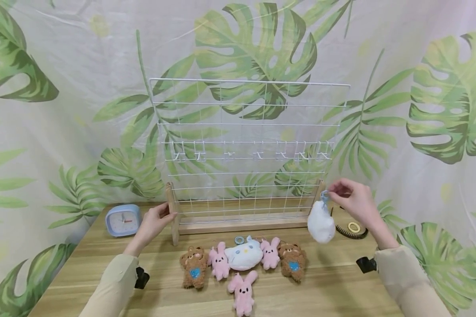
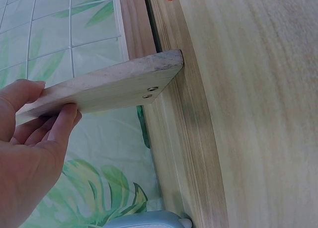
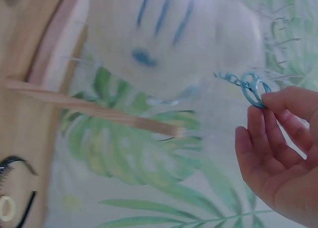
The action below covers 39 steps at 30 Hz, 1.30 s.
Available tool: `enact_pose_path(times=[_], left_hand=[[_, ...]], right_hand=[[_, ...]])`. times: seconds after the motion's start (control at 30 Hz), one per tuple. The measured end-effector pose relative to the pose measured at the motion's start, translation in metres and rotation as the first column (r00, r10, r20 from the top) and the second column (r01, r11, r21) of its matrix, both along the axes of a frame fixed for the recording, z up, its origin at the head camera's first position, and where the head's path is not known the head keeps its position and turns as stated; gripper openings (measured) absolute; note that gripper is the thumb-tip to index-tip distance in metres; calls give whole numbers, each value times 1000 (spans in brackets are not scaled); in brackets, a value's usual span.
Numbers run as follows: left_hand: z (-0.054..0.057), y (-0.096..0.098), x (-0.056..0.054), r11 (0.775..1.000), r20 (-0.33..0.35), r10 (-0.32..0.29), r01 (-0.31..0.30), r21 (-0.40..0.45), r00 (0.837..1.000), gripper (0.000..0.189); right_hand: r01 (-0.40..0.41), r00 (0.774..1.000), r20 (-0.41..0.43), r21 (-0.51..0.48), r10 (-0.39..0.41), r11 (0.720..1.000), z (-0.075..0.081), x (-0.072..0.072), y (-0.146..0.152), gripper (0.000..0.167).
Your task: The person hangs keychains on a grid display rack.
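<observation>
A white plush keychain (image 1: 321, 222) hangs in the air before the right end of a wire grid rack (image 1: 246, 189). My right hand (image 1: 353, 200) pinches its blue ring (image 3: 254, 90) between thumb and fingertips, and a short blue chain joins ring to plush. Blue streaks and a blue eye mark the white plush (image 3: 174, 44) in the right wrist view, where it looks blurred. At the rack's left end, my left hand (image 1: 154, 222) grips the wooden upright (image 1: 172, 215). The left wrist view shows thumb and fingers of this hand (image 2: 35, 148) on opposite sides of the wood (image 2: 114, 84).
White hooks (image 1: 258, 155) line one grid row. On the table before the rack lie two brown bears (image 1: 194, 268), three pink rabbits (image 1: 243, 293) and a white cat plush (image 1: 243, 255). A blue clock (image 1: 123, 220) stands left; a black coiled band (image 1: 351, 235) and yellow ring (image 1: 354, 227) lie right.
</observation>
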<state>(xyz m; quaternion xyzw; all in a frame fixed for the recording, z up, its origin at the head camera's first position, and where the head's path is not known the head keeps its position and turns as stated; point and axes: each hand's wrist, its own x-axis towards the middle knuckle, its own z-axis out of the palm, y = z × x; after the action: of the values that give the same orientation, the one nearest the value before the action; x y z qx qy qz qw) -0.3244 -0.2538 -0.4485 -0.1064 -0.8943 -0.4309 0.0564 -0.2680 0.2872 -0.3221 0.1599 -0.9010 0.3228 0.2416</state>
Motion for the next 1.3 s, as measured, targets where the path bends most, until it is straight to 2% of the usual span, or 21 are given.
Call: enact_pose_path(times=[0.2, 0.37, 0.53, 0.77, 1.0, 1.3], left_hand=[[1, -1, -1, 1000, -3, 0, 0, -1, 1000, 58], [1, -2, -2, 1000, -2, 0, 0, 3, 1000, 59], [-1, -4, -2, 1000, 0, 1, -1, 9, 1000, 58], [0, -3, -1, 1000, -2, 6, -6, 18, 1000, 55], [-2, -3, 0, 1000, -2, 6, -6, 22, 1000, 55], [-2, -2, 0, 1000, -14, 12, -12, 15, 1000, 53]], right_hand=[[-10, 990, -139, -106, -4, 994, 27, -3, -6, 9], [33, 981, -185, -125, -56, 992, 44, -9, -7, 7], [60, 978, -193, -116, -82, 991, 54, -18, -6, 8], [83, 984, -149, -100, -97, 992, 59, -30, -1, 13], [83, 991, -96, -71, -90, 994, 55, -46, 2, 14], [92, 992, -81, -67, -98, 993, 53, -60, 2, 14]])
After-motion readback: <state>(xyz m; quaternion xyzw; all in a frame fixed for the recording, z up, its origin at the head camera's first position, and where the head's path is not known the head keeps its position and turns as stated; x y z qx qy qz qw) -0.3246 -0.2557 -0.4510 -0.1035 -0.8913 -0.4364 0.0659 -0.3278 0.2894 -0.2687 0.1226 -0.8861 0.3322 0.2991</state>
